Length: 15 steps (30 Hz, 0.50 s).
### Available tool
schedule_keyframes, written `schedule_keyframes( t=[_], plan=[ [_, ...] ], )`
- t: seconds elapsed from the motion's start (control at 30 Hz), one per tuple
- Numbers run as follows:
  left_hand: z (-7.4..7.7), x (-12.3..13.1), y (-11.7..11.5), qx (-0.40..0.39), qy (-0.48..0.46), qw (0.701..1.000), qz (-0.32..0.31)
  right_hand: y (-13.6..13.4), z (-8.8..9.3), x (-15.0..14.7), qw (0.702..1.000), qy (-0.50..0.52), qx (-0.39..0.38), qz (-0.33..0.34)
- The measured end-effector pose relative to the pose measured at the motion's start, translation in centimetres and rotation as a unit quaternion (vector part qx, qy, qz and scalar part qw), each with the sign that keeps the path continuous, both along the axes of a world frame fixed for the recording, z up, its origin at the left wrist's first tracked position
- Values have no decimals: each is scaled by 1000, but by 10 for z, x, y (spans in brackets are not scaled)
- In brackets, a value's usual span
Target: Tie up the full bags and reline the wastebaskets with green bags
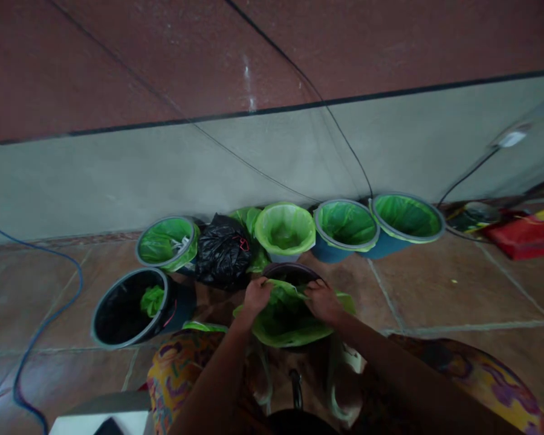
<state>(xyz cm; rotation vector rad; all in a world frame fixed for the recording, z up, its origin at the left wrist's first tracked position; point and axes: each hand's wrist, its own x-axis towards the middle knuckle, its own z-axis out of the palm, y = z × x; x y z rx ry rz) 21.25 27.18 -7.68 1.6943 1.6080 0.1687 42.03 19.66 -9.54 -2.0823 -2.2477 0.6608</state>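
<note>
Both my hands work at a small dark bin (292, 273) on the tiled floor in front of me. My left hand (256, 298) and my right hand (321, 300) each pinch the edge of a light green plastic bag (285, 320) that lies over the near part of the bin's mouth. The far rim of the bin still shows bare above the bag. My fingers are curled closed on the plastic.
A row of bins lined with green bags (167, 243) (284, 231) (347, 226) (407, 219) stands along the grey wall. A tied black bag (223, 252) sits between them. A black-lined bin (129, 307) stands at left. Blue cable (49, 314) and red items (526, 235) lie on the floor.
</note>
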Motion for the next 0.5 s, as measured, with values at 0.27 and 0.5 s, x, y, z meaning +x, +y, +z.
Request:
schedule_keyframes(
  t=[0.27, 0.5],
  plan=[
    [11, -18, 4, 16, 4, 996, -85, 37, 6, 39, 884, 422, -123, -158],
    [23, 5, 14, -10, -75, 987, -140, 57, 29, 42, 861, 466, -140, -149]
  ],
)
